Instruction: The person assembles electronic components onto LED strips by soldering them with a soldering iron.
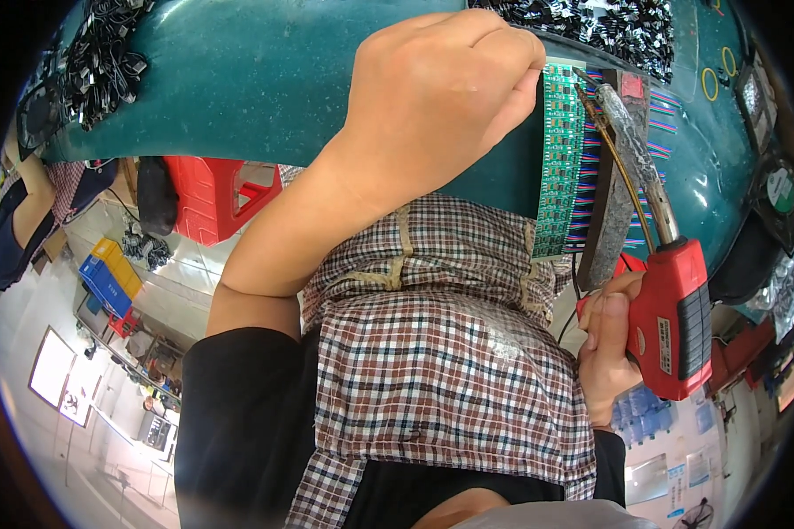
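My right hand (607,339) is wrapped around the handle of a red soldering gun (690,273). Its metal barrel and thin brass-coloured tube reach forward, and the tip is at the far end of a green circuit board panel (559,167). My left hand (441,97) is closed, fingertips pinched beside the panel's far left corner; whatever they hold is hidden. Thin coloured wires (662,152) run out from the panel's right side, under a grey bar (605,234) lying along it.
Small black and silver connectors (604,35) are heaped behind the panel on the green mat (238,88). Bundled black cables (106,66) lie far left. A red stool (205,198) stands below the table edge. Another person's arm (33,189) shows at the left rim.
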Motion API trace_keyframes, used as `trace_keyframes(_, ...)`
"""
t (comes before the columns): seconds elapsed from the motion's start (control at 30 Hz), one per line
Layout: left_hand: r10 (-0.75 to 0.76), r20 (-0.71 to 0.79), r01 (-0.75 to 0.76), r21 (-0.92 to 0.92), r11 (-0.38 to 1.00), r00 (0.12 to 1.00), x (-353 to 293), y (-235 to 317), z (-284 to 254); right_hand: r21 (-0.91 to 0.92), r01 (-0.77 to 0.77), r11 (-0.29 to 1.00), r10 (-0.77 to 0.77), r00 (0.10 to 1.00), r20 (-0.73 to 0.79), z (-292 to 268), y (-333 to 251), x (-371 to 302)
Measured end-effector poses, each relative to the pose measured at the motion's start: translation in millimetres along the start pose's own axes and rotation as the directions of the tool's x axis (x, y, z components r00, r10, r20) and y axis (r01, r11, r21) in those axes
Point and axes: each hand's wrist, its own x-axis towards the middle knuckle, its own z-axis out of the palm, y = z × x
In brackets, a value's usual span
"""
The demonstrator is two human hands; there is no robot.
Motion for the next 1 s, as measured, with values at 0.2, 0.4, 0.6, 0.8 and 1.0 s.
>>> trace_keyframes(0.2, -0.487, 0.28, 0.516, -0.038, 0.856, 0.828, 9.1, 29.5, -19.6, 0.078, 0.026, 0.997, -0.02, 0.997, -0.074, 1.9, 3.6, -0.7)
trace_keyframes(0.4, -0.269, 0.036, 0.27, -0.229, 0.935, 0.962, 35.9, -5.9, -16.7, 0.172, 0.014, 0.985, 0.014, 0.987, -0.158, 6.9, 8.1, -5.8)
trace_keyframes(0.6, -0.397, 0.466, 0.363, 0.167, 0.917, 0.791, 65.4, -19.2, -7.5, 0.261, 0.009, 0.965, 0.039, 0.983, -0.177, 10.1, 2.9, -3.9)
trace_keyframes(0.8, -0.329, 0.496, 0.236, 0.242, 0.941, 0.803, 66.8, -19.3, 2.0, 0.29, 0.001, 0.957, 0.068, 0.972, -0.227, 11.0, 1.2, -5.9)
trace_keyframes(1.0, -0.41, 0.415, 0.379, 0.159, 0.911, 0.812, 67.4, -20.8, -3.1, 0.197, 0.028, 0.98, 0.005, 0.986, -0.169, 3.9, 9.4, -7.5)
